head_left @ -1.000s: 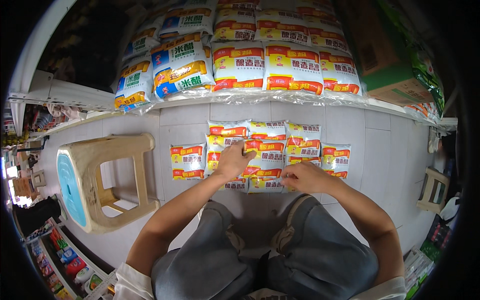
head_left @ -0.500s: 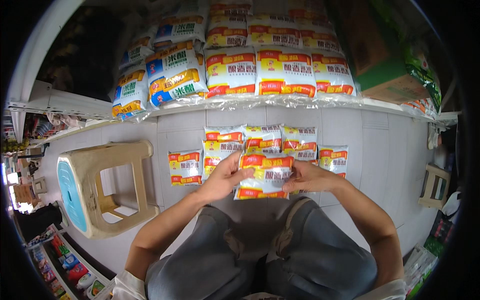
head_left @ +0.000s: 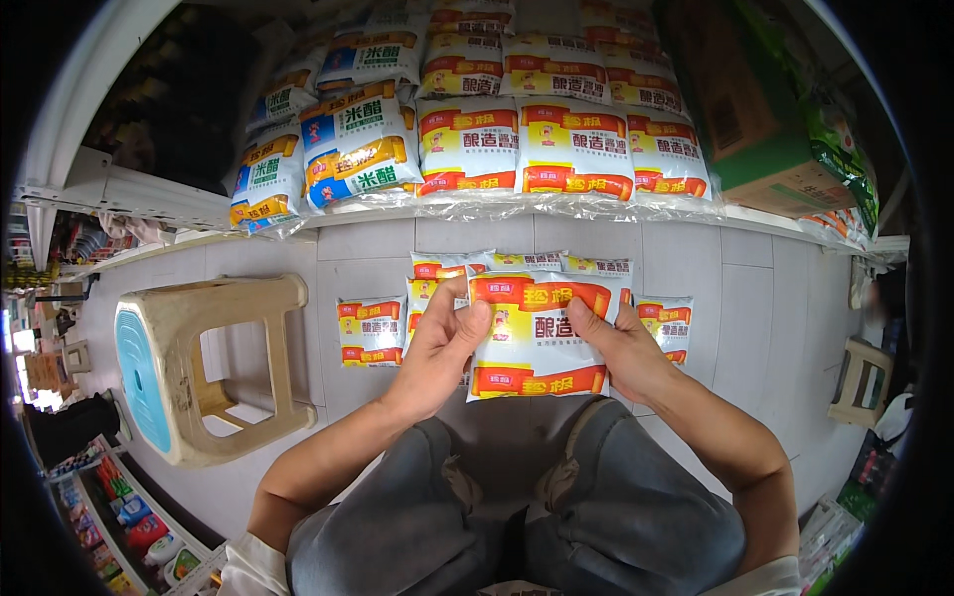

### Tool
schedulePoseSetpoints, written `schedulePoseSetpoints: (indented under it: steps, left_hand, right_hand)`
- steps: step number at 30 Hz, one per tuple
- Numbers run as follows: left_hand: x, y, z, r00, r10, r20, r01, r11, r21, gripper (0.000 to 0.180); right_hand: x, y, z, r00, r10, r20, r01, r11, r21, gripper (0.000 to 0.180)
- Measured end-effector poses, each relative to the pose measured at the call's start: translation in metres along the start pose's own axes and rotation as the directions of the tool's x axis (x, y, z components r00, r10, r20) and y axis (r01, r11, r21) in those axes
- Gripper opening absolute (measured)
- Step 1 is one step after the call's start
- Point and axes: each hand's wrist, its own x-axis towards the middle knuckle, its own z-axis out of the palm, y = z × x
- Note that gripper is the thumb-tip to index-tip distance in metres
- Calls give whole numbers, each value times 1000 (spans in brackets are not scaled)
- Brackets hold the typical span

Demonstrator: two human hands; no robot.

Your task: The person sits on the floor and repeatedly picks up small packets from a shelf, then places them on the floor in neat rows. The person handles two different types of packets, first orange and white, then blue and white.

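Pouch (head_left: 542,348), one, between two hands (head_left: 433,354)

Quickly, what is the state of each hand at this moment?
Left hand: closed on the left side of a red and white packet.
Right hand: closed on the same packet's right side.

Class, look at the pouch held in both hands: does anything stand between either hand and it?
Nothing visible does: the left hand and right hand grip opposite sides of the pouch directly. Floor pouches lie beyond and beside it.
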Motion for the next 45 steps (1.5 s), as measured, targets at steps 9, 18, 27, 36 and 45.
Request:
schedulePoseSetpoints:
  steps: [9,18,27,36,45]
  left_hand:
    - [-2,-3,2,998,-53,13,53,998,19,38]
    - [3,-9,-1,997,-31,-69,27,998,-60,36]
    - [2,-11,5,988,-129,-81,107,966,-234,36]
    - [1,8,5,978,-198,73,206,968,-142,39]
    - [-12,12,-14,966,-207,154,201,978,56,42]
  right_hand:
    - [4,-3,-9,991,97,93,-107,987,117,70]
    - [3,1,-5,990,78,118,-97,982,165,66]
    - [-11,16,11,999,29,-21,-26,991,130,35]
    - [7,-12,-14,976,-122,-180,109,991,-80,31]
    - [127,-182,-51,794,-530,-298,519,846,-123,41]
